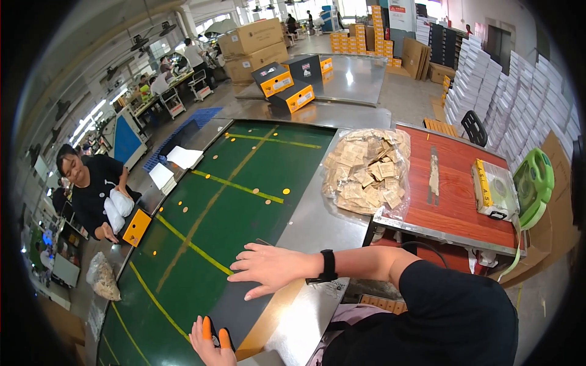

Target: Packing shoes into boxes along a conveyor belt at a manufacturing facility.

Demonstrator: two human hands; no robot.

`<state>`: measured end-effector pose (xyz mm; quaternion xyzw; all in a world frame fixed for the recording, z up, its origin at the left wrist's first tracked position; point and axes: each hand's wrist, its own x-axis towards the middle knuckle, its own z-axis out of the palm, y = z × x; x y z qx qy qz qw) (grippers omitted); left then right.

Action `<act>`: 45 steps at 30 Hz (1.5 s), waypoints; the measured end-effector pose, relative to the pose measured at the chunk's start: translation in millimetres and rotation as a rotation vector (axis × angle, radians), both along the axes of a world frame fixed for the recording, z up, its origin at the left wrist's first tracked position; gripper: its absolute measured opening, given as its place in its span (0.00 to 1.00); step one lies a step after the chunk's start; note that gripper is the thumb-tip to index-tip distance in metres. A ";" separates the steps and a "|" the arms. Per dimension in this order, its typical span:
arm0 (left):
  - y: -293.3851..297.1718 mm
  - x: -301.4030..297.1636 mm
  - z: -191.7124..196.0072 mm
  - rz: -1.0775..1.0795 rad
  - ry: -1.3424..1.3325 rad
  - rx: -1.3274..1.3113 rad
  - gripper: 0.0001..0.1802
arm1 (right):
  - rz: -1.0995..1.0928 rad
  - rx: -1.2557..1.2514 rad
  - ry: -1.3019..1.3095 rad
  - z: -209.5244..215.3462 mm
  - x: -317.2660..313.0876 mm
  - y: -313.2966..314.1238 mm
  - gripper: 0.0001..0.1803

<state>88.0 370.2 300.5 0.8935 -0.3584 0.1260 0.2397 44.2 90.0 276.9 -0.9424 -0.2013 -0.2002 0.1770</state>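
Toward one o'clock of the dark box (242, 312), our right hand (271, 269) spreads wide, gripping nothing. Toward eight, our left hand (210, 349), fingers parted, looks empty.

Was bright and fairly even overall, drew light from far windows (299, 11) and strip lights (91, 116) at left, glared white off the rear metal table (366, 76), went soft in the distance, bent straight edges, fell to black around the rim
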 end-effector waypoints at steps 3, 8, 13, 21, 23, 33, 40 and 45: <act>0.2 3.2 -3.4 -0.009 0.115 -0.124 0.21 | -0.009 0.024 0.117 0.7 3.7 0.9 0.31; 1.9 -15.9 -0.2 0.011 -0.104 0.029 0.20 | -0.045 -0.048 -0.209 -7.3 -10.5 4.7 0.31; 3.9 -5.6 -2.8 0.003 -0.018 -0.045 0.20 | -0.014 -0.014 -0.132 -3.5 -2.2 0.4 0.31; 4.2 -8.7 -5.6 -0.004 0.008 -0.077 0.20 | -0.014 -0.009 -0.064 -4.6 -5.8 3.5 0.31; 4.6 -18.3 -3.5 0.024 -0.031 -0.050 0.20 | -0.025 -0.028 -0.172 -5.2 -12.7 5.8 0.31; 8.2 9.2 -10.6 -0.015 0.211 -0.251 0.20 | -0.021 -0.003 0.048 -0.1 8.1 4.5 0.32; 21.2 -24.9 -13.4 0.100 0.172 -0.217 0.27 | 0.081 -0.036 -0.020 6.7 -6.4 -0.8 0.50; 55.3 -67.3 -51.9 0.379 0.373 -0.300 0.35 | 0.103 -0.085 0.013 0.4 3.4 -0.6 0.59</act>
